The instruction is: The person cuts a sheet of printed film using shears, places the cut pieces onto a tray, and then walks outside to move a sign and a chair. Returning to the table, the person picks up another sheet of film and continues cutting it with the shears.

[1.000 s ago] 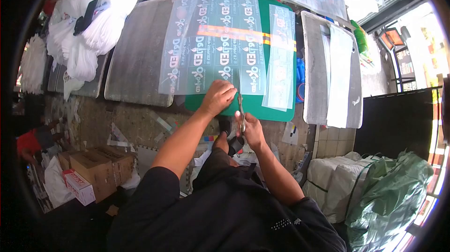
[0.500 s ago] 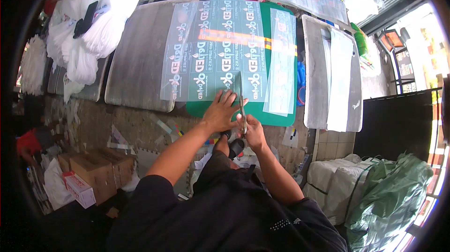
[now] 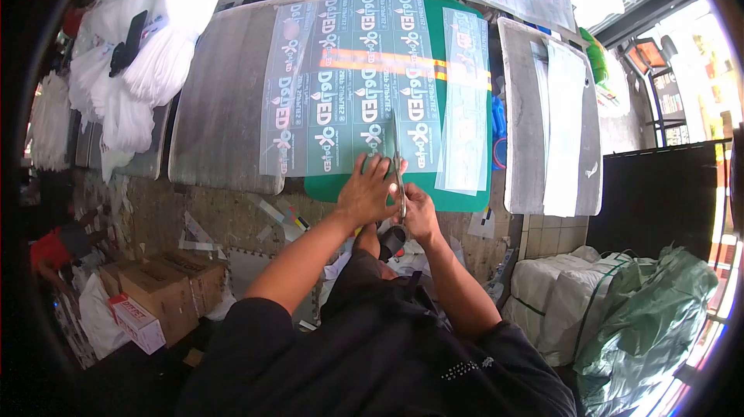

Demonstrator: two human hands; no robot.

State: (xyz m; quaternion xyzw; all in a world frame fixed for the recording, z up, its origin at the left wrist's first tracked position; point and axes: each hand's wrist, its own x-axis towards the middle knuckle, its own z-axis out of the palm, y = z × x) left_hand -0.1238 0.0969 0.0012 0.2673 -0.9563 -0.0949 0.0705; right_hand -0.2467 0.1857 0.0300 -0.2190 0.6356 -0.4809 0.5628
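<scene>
A printed clear sheet [image 3: 333, 107] with rows of white lettering lies over the green board [image 3: 465, 198] and the grey board beside it. My left hand [image 3: 364, 191] rests on the sheet's near edge, fingers spread. Metal scissors [image 3: 396, 146] are in my right hand [image 3: 419, 212], their blades pointing away from me along a line between two printed columns. My left fingers are close beside the blades. A narrower printed strip [image 3: 463, 107] lies to the right on the green board.
Grey boards stand left [image 3: 221, 99] and right [image 3: 515, 107], the right one bearing white strips [image 3: 564, 130]. White plastic bags [image 3: 167, 53] hang at the left. Cardboard boxes [image 3: 159, 285] and a person in red [image 3: 53, 250] are lower left; wrapped bundles [image 3: 558, 297] sit lower right.
The view has shifted slightly. Both hands stay at the sheet's near edge, with the scissors still between its printed columns. The person at the left has moved a little.
</scene>
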